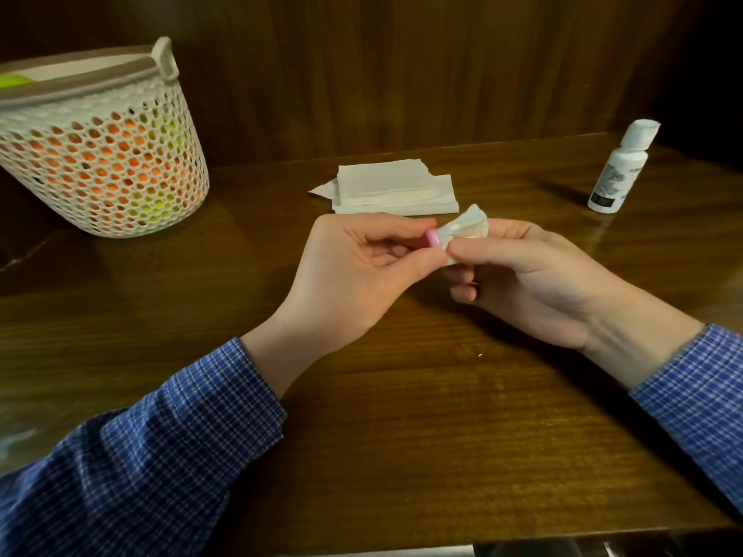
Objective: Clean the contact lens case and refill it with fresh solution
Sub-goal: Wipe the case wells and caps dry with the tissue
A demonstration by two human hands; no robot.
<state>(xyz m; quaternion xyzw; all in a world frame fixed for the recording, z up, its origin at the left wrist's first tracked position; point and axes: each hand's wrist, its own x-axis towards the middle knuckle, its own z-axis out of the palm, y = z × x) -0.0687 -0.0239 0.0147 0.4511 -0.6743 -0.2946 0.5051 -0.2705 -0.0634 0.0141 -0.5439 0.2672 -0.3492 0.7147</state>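
Observation:
My left hand (362, 267) pinches a small pink part of the contact lens case (554, 239) between thumb and fingertips; most of the case is hidden by fingers. My right hand (530, 275) holds a crumpled white tissue (466, 229) pressed against the pink part, thumb on top. Both hands hover above the middle of the wooden table (402, 416). The white solution bottle (621, 170) stands upright at the far right with its flip cap open.
A stack of folded white tissues (390, 188) lies just behind my hands. A perforated white basket (100, 154) with orange and green contents stands at the far left. A dark wooden wall closes the back of the table.

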